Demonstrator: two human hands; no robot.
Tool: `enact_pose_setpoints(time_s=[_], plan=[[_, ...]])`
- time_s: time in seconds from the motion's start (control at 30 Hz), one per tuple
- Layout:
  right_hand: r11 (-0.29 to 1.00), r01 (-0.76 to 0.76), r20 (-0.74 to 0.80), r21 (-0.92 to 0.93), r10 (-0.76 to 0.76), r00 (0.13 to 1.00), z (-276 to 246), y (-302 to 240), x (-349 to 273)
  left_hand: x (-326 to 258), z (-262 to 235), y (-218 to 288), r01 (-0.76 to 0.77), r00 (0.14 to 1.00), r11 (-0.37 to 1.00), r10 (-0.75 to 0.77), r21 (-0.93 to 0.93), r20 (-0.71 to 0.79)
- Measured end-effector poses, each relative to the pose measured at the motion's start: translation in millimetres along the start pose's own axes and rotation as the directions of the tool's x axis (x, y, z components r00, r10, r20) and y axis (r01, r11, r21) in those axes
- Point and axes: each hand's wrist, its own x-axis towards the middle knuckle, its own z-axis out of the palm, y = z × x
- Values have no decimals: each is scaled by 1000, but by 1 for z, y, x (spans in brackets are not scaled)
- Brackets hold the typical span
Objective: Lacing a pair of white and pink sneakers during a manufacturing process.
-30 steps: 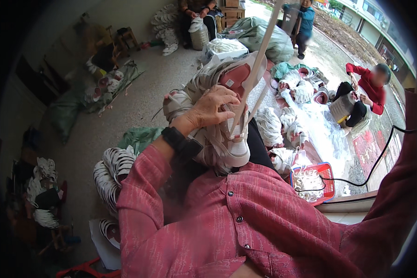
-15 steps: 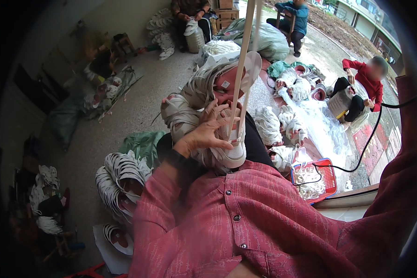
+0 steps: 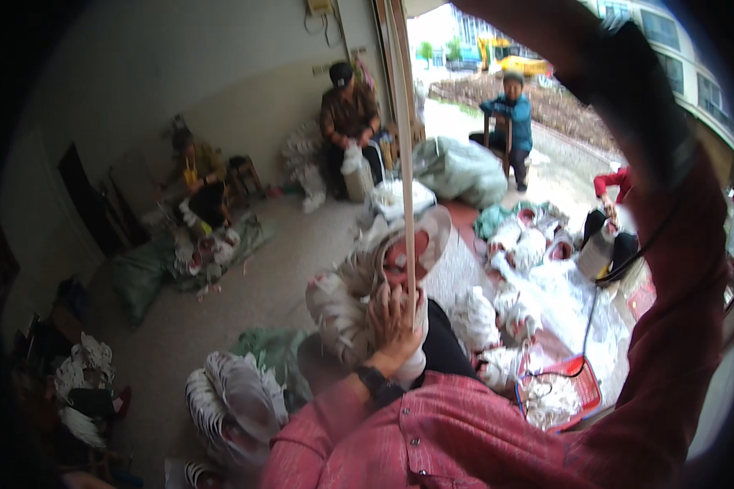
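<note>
Concrete floor spreads round the seated worker; a long pale strip rises straight up from the white bundle in the lap; left hand is clamped on the strip just above that bundle; right hand is out of sight, its red sleeve raised beside the strip; a red basket sits right of the bundle.

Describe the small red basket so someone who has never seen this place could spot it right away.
Start at the bright open doorway at the picture's right, where white goods lie heaped on the floor. Nearest the person's pink shirt sits the small red plastic basket holding white pieces. It is the only red, open-mesh container there.
</note>
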Motion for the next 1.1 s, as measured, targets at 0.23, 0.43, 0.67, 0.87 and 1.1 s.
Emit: enact_pose_setpoints(time_s=[0.23, 0.43, 0.67, 0.87, 1.1], plan=[[823, 454, -39, -342, -495, 868, -19, 23, -10, 0, 29, 4, -85, 991, 993, 93, 87, -92], [933, 293, 28, -209, -294, 956, -35, 29, 0, 6, 27, 4, -17, 1000, 1000, 17, -1, 12], [967, -113, 51, 227, 104, 993, -51, 43, 2, 8, 23, 3, 15, 994, 997, -6, -78, 108], [811, -241, 233, 532, 134, 963, -99, 75, 20, 6, 35, 4, -104, 994, 994, 105, 13, -39], [903, -143, 156, 405, 86, 984, -70, 69, -16, -1, 36, -27, -135, 979, 985, 150, -110, 140]])
